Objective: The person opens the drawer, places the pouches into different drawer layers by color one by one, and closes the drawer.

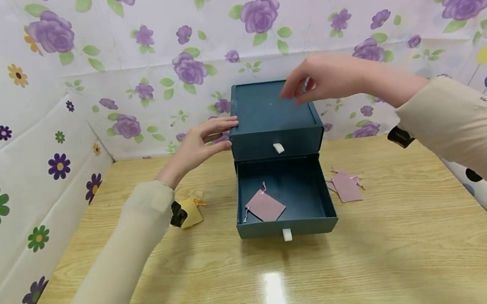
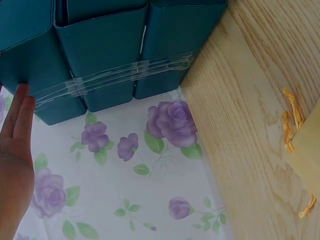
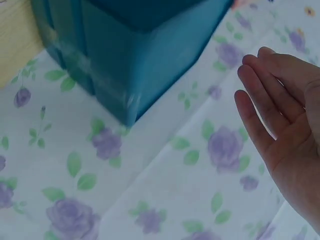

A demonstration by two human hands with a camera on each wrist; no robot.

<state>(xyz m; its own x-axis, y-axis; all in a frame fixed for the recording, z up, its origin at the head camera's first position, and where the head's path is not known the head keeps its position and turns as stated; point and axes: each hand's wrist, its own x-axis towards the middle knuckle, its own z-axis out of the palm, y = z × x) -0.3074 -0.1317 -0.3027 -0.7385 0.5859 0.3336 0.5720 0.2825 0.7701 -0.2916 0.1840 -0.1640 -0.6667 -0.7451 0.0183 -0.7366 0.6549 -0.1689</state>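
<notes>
A dark teal drawer box (image 1: 275, 109) stands at the back of the table, its upper drawer front (image 1: 256, 145) closed. Beneath that, the lower drawer (image 1: 254, 230) is pulled out, and a pink drawstring pouch (image 1: 266, 205) lies inside at its left. My left hand (image 1: 198, 145) rests its extended fingers against the box's left side; the left wrist view shows clear tape (image 2: 115, 75) across stacked sections. Over the box top hovers my right hand (image 1: 328, 76), fingers loosely bent, holding nothing; the right wrist view shows this hand (image 3: 287, 117) apart from the box.
A yellow drawstring pouch (image 1: 191, 211) lies left of the box, partly hidden by the black wrist camera (image 1: 178, 214). To the right lies another pink pouch (image 1: 347, 185). Flower-patterned cloth (image 1: 150, 113) hangs close behind the wooden table (image 1: 206, 290).
</notes>
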